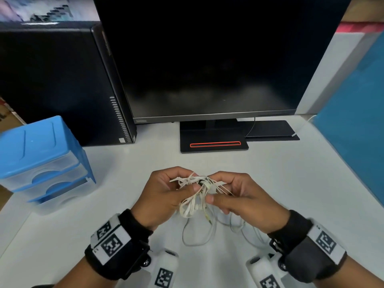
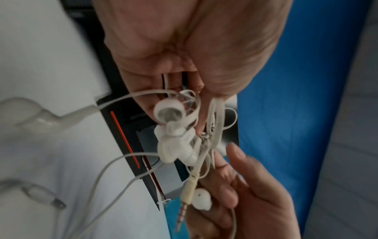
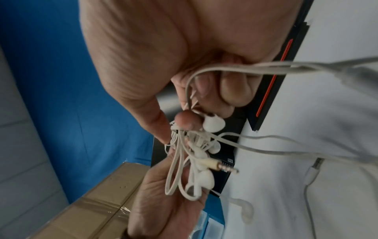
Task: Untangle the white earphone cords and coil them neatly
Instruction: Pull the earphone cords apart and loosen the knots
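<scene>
A tangled bundle of white earphone cords [image 1: 199, 190] hangs between both hands above the white desk [image 1: 291, 173]. My left hand [image 1: 166, 194] pinches the knot from the left, thumb on top. From the right, my right hand [image 1: 232, 196] pinches the same knot. Loose loops [image 1: 197, 235] trail down onto the desk toward me. The left wrist view shows white earbuds [image 2: 174, 140] and a gold audio plug [image 2: 188, 194] dangling from the tangle. Through the right wrist camera, the plug [image 3: 220, 166] sticks out sideways among earbuds [image 3: 212, 124] and flat cord loops.
A dark monitor [image 1: 218, 59] on its black stand [image 1: 214, 144] is straight ahead. Beside it on the left stands a black computer tower [image 1: 62, 80]. A blue plastic drawer unit [image 1: 41, 159] sits at the left. A blue partition [image 1: 357, 121] borders the right.
</scene>
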A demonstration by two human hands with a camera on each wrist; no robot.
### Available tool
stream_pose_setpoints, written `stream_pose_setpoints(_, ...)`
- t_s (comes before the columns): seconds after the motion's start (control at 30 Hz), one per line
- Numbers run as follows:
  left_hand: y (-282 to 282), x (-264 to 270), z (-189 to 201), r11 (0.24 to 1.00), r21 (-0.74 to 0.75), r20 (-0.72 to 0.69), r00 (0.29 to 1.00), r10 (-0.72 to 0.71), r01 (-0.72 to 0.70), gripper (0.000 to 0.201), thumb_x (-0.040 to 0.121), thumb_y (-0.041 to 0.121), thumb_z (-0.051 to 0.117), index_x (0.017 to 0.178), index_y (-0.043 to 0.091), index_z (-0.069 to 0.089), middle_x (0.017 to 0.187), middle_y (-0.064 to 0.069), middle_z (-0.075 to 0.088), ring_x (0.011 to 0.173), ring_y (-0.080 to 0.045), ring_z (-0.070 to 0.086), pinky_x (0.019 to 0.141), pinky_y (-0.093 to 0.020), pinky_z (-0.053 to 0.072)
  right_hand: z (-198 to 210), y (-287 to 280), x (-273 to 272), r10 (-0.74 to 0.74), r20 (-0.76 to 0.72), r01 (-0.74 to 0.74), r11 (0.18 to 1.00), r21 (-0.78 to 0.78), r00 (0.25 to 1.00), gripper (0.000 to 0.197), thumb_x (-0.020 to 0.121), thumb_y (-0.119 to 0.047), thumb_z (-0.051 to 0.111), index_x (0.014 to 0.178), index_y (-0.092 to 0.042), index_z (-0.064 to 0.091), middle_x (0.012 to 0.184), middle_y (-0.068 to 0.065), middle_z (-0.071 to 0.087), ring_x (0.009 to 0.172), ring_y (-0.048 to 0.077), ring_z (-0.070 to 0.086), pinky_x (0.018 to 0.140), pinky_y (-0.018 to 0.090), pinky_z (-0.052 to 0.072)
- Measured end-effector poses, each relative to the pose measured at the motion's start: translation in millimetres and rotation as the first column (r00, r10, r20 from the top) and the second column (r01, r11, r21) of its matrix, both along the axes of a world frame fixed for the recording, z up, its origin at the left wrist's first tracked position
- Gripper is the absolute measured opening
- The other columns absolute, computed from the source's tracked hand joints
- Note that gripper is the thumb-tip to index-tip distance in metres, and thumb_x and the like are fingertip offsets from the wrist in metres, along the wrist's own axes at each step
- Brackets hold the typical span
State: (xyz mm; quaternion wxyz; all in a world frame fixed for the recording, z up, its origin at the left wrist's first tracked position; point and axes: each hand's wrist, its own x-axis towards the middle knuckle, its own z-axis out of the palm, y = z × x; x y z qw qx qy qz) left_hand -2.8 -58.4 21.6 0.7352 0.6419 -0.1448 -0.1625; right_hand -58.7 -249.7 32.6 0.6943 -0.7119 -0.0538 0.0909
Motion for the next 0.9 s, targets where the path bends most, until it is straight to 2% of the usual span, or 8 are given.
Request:
stream_pose_setpoints(0.13,-1.9,-2.6,-6.7,0.969,0.211,0.195,0.977,0.086,-0.128,0.025,0.078,-0.007,0.072,0.078,0.018,0.07,0.077,-0.005,0.071,0.062,-0.02,0.062,0.059,-0.03,0.051,-3.4,1.7,0.5,-0.042,0.013,0.042,0.997,-0.061,0.999,0.019,0.085,-0.015,0.071,0.104,-0.016,0.073,0.058,0.011,0.048,0.052,0.027,0.028,0.05,0.029,0.027)
stream_pose_setpoints(0.27,0.3,-4.5,-17.7,0.854,0.492,0.324,0.946,0.001,-0.169,0.013,0.076,0.024,0.064,0.085,0.031,0.059,0.081,0.011,0.064,0.051,-0.007,0.051,0.054,-0.028,0.044,-6.1,2.2,-0.2,-0.071,0.037,0.076,0.984,-0.162,0.997,0.014,0.093,-0.01,0.066,0.103,-0.016,0.072,0.048,-0.002,0.05,0.05,0.023,0.035,0.05,0.028,0.031)
stream_pose_setpoints(0.33,1.3,-5.6,-16.7,0.833,0.547,0.296,0.951,-0.093,-0.088,0.004,0.082,0.029,0.057,0.086,0.029,0.057,0.079,0.009,0.065,0.055,-0.015,0.057,0.057,-0.038,0.049,-4.7,0.7,1.0,-0.096,0.04,0.102,0.976,-0.191,0.995,0.012,0.093,-0.014,0.065,0.102,-0.019,0.072,0.049,0.0,0.055,0.052,0.027,0.04,0.054,0.033,0.036)
stream_pose_setpoints(0.43,2.4,-6.1,-10.7,0.876,0.483,0.334,0.927,-0.169,-0.015,0.008,0.091,0.017,0.051,0.092,0.025,0.054,0.082,0.001,0.066,0.071,-0.027,0.062,0.07,-0.052,0.052,1.0,-6.4,4.2,-0.131,0.072,0.143,0.969,-0.2,0.989,0.01,0.092,-0.019,0.066,0.098,-0.019,0.074,0.058,0.008,0.065,0.057,0.031,0.048,0.063,0.037,0.042)
stream_pose_setpoints(0.53,2.0,-6.1,-5.7,0.92,0.387,0.309,0.932,-0.19,0.059,0.026,0.091,-0.004,0.052,0.099,0.019,0.058,0.112,0.007,0.07,0.102,-0.015,0.067,0.086,-0.034,0.053,6.6,-12.2,6.0,-0.15,0.182,0.187,0.96,-0.208,0.972,0.011,0.091,-0.01,0.067,0.092,-0.014,0.077,0.069,0.015,0.07,0.061,0.035,0.057,0.066,0.04,0.047)
stream_pose_setpoints(0.63,-0.5,-8.3,-2.6,0.977,0.153,0.142,0.975,-0.172,0.15,0.027,0.08,0.0,0.059,0.104,0.011,0.067,0.131,0.011,0.063,0.119,-0.008,0.061,0.09,-0.02,0.049,11.0,-16.6,6.1,-0.169,0.21,0.207,0.962,-0.178,0.963,0.01,0.089,0.003,0.066,0.089,-0.003,0.074,0.075,0.014,0.073,0.05,0.003,0.057,0.055,0.015,0.045)
stream_pose_setpoints(0.8,-9.5,-9.7,-6.4,0.993,0.068,0.256,0.964,0.072,-0.092,0.012,0.083,0.01,0.072,0.086,0.02,0.078,0.113,0.007,0.072,0.11,-0.011,0.066,0.091,-0.023,0.051,5.9,-17.8,5.6,-0.167,0.273,0.245,0.927,-0.284,0.947,0.012,0.087,-0.012,0.073,0.084,-0.024,0.076,0.089,0.0,0.07,0.061,0.02,0.057,0.062,0.033,0.05)
stream_pose_setpoints(0.9,-11.6,-10.6,-11.0,0.981,0.086,0.326,0.935,0.138,-0.175,0.021,0.079,0.002,0.076,0.083,0.022,0.078,0.1,0.006,0.076,0.1,-0.015,0.07,0.085,-0.03,0.056,1.2,-13.3,3.4,-0.145,0.305,0.253,0.903,-0.349,0.941,0.011,0.084,-0.017,0.077,0.082,-0.028,0.077,0.092,-0.008,0.065,0.073,0.012,0.06,0.068,0.021,0.048)
